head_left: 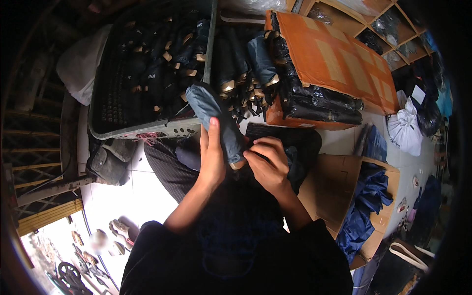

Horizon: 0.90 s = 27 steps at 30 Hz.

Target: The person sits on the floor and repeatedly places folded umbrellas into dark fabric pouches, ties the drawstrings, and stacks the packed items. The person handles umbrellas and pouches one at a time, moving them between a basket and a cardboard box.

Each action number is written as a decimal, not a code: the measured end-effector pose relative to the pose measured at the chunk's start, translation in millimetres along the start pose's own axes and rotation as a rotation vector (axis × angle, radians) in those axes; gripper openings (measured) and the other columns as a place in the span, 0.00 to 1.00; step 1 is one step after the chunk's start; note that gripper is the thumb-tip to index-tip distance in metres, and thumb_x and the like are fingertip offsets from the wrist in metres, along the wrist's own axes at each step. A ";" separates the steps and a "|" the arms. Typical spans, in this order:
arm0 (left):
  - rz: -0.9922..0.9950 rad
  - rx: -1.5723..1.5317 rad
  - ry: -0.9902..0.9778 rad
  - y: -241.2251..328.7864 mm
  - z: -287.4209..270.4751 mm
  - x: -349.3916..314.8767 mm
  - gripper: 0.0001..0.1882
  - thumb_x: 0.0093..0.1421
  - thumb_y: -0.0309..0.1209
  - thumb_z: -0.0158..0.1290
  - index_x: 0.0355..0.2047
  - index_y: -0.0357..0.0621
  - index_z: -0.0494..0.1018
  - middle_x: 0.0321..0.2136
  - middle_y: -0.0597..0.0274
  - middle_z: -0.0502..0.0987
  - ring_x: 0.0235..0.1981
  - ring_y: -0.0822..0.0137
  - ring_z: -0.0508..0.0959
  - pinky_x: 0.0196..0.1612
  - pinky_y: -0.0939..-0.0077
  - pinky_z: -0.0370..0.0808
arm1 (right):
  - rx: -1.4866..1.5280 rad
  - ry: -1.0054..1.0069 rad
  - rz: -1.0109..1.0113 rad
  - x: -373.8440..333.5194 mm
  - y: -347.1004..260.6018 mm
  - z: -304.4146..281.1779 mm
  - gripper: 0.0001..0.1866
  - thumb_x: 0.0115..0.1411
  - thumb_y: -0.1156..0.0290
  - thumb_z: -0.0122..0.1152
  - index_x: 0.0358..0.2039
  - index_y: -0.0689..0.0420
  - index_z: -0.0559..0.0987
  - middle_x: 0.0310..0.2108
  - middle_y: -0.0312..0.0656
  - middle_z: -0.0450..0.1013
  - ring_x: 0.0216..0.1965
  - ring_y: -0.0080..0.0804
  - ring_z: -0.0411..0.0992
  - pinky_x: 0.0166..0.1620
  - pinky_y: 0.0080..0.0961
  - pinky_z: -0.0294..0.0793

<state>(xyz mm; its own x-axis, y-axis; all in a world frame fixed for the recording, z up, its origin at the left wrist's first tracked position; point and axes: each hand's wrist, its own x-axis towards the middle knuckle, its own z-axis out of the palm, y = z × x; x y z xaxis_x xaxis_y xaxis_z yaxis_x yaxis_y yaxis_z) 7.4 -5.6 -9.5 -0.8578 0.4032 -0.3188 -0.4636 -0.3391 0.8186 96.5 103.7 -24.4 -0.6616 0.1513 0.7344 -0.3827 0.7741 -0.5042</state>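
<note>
Head view: umbrella [223, 123] in fingers [214, 130] between crate rim [115, 133] and carton [328, 182]

Short pale lettering stands on one dark bundle [151, 77] in the crate [164, 127]. Blue print on the shirt front [228, 241] is too faint to read.

Dim room through a fisheye lens, edges bending into a black rim. Glare whitens the floor [147, 194] at lower left; the dark shirt [172, 255] loses detail; left hand [211, 157] and right hand [269, 162] look fairly sharp.
</note>
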 end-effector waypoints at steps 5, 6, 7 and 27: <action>-0.093 0.080 -0.034 12.6 6.5 3.1 0.29 0.64 0.53 0.44 0.44 0.35 0.64 0.33 0.52 0.74 0.28 0.63 0.78 0.30 0.72 0.78 | 0.183 0.107 0.166 -16.4 -8.2 9.1 0.13 0.43 0.88 0.64 0.31 0.63 0.77 0.31 0.43 0.72 0.37 0.43 0.73 0.37 0.33 0.74; -0.106 0.103 -0.021 13.7 10.0 2.9 0.28 0.64 0.53 0.45 0.45 0.35 0.64 0.34 0.52 0.74 0.27 0.63 0.78 0.30 0.72 0.78 | 0.131 0.107 0.137 -13.6 -8.8 6.6 0.13 0.43 0.88 0.64 0.31 0.63 0.77 0.32 0.44 0.72 0.37 0.44 0.73 0.37 0.33 0.74; -0.074 0.074 -0.052 12.9 9.4 5.5 0.28 0.63 0.50 0.50 0.48 0.35 0.61 0.35 0.52 0.74 0.28 0.63 0.78 0.30 0.72 0.78 | 0.086 0.107 0.107 -7.5 -11.0 3.5 0.13 0.43 0.89 0.64 0.31 0.63 0.77 0.33 0.44 0.72 0.37 0.44 0.73 0.37 0.33 0.75; -0.123 0.543 -0.302 -80.1 -25.7 34.2 0.29 0.58 0.42 0.55 0.52 0.31 0.65 0.42 0.50 0.75 0.44 0.64 0.73 0.49 0.72 0.67 | 0.897 0.134 1.248 -81.2 16.5 36.5 0.21 0.64 0.70 0.52 0.54 0.55 0.56 0.45 0.40 0.57 0.42 0.29 0.69 0.27 0.34 0.82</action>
<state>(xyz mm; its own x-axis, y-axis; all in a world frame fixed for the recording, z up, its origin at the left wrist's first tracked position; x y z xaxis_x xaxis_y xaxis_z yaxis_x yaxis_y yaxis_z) 9.5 13.5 -98.3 -0.6683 0.6607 -0.3419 -0.3082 0.1725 0.9356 120.3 81.7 -108.9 -0.8028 0.4904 -0.3391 0.0704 -0.4867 -0.8707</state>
